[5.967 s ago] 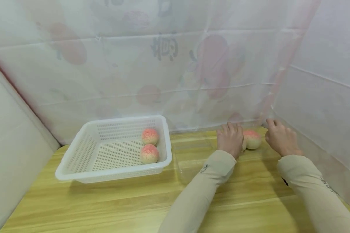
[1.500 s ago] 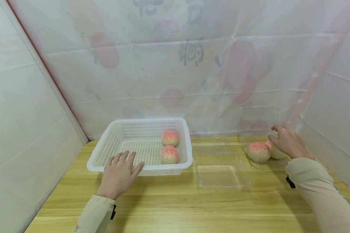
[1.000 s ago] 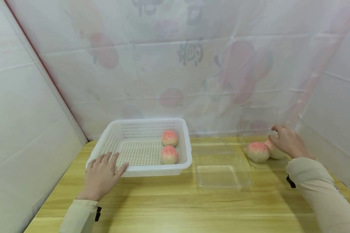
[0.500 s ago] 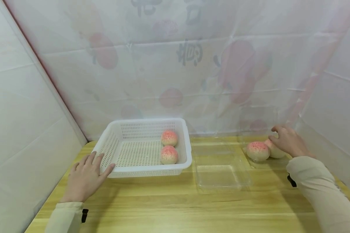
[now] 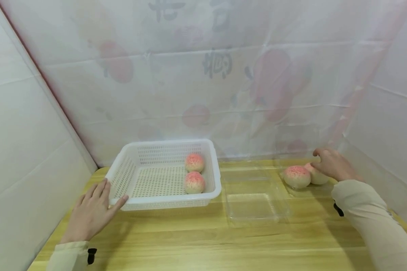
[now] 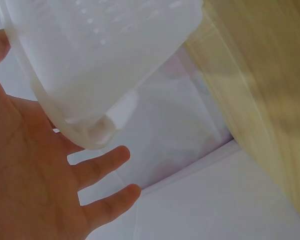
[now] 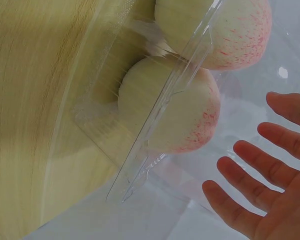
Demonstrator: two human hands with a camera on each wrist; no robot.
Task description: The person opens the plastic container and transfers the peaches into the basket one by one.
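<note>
Now left hand [image 5: 91, 210] slid to the basket's [image 5: 162, 201] seven-o'clock corner, fingers spread flat, right hand [image 5: 330, 165] unmoved, relaxed open beside the peaches [image 5: 296, 177].

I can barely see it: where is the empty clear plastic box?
In the head view, the empty clear plastic box sits mid-table, between the white slotted basket and two boxed peaches.

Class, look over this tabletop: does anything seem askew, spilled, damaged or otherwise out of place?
Nothing stands out. Two peaches sit inside the white basket, two more peaches sit in an open clear container by the right hand, and an empty clear tray lies flat between them. Nothing is spilled or broken.
</note>
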